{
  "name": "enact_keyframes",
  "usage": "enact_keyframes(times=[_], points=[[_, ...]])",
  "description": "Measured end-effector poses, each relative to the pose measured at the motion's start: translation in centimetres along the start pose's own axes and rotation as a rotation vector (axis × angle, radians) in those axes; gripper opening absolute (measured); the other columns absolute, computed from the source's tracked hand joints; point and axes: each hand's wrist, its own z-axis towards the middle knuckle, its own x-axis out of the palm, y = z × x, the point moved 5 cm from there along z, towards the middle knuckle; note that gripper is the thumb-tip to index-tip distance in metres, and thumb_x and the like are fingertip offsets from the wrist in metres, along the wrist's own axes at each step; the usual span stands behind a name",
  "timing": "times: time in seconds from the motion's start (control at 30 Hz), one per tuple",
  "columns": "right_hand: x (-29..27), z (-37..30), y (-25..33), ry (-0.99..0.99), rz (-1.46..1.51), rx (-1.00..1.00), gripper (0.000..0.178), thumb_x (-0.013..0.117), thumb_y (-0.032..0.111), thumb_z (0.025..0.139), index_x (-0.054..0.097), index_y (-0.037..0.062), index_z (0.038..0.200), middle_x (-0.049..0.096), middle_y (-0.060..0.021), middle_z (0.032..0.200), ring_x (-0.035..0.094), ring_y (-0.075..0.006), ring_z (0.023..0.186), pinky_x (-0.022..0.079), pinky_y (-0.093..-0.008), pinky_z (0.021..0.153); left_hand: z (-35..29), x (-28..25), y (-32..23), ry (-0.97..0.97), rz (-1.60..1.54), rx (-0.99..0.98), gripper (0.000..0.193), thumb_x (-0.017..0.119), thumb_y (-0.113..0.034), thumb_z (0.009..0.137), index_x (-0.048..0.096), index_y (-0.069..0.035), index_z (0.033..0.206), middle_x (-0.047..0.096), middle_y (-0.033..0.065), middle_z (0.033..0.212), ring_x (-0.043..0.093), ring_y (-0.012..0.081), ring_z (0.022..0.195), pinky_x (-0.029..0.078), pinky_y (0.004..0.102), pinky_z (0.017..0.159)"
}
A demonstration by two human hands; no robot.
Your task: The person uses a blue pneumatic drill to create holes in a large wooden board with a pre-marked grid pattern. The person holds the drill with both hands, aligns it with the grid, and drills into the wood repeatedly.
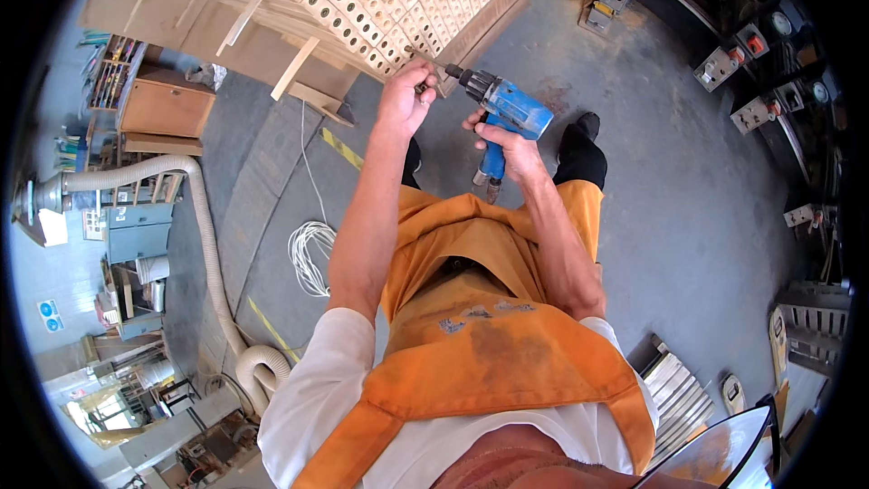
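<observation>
The right hand (514, 145) grips the blue driver (523, 110), likely hefty and rigid, best held by its handle (492, 163). The left hand (406, 100) curls near the bit (438, 63); I can't tell what it holds.

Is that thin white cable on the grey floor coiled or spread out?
Mostly coiled: the thin white cable lies in overlapping loops on the grey floor, though one length trails away from them.
</observation>
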Motion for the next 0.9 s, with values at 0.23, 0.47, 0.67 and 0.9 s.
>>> enact_keyframes(times=[0.23, 0.47, 0.67, 0.9], points=[[0.3, 0.1, 0.3, -0.016, -0.092, -0.034, 0.021, 0.066, 0.007, 0.082, 0.063, 0.0052, 0.102, 0.067, -0.0049, 0.097, 0.063, -0.0165, 0.093, 0.048, -0.0295, 0.073, -3.1, -1.4, 3.9, 0.039, -0.047, -0.267, 0.016, 0.046, -0.002, 0.09, 0.052, 0.004, 0.104, 0.05, 0.0022, 0.085, 0.047, 0.0047, 0.065, 0.032, 0.0156, 0.044], [0.5, 0.0, 0.8, -0.024, -0.106, -0.029, 0.019, 0.066, 0.007, 0.081, 0.064, 0.0055, 0.1, 0.067, -0.0046, 0.098, 0.063, -0.0158, 0.092, 0.049, -0.0301, 0.074, -5.6, -4.7, 6.2, -0.221, -0.312, -0.229, 0.022, 0.037, -0.019, 0.102, 0.052, -0.003, 0.1, 0.051, 0.0008, 0.081, 0.041, 0.0033, 0.056, 0.029, 0.0145, 0.04], [0.4, 0.2, 0.3, -0.015, -0.009, -0.005, 0.022, 0.066, 0.008, 0.082, 0.065, 0.0053, 0.104, 0.067, -0.0055, 0.099, 0.063, -0.0164, 0.093, 0.049, -0.0297, 0.076, -7.5, -4.3, 7.4, -0.177, -0.4, -0.321, 0.026, 0.038, -0.023, 0.102, 0.053, -0.002, 0.105, 0.055, 0.0036, 0.082, 0.042, 0.0079, 0.057, 0.032, 0.0176, 0.042], [-0.1, -0.3, 0.4, -0.004, -0.285, -0.122, 0.029, 0.067, 0.003, 0.081, 0.064, 0.0026, 0.109, 0.068, -0.0064, 0.103, 0.064, -0.0173, 0.096, 0.049, -0.0296, 0.075, -7.2, -2.3, 4.2, -0.079, -0.046, -0.265, 0.026, 0.041, -0.023, 0.101, 0.052, 0.0, 0.107, 0.057, 0.0049, 0.087, 0.044, 0.0082, 0.058, 0.033, 0.0187, 0.042]])
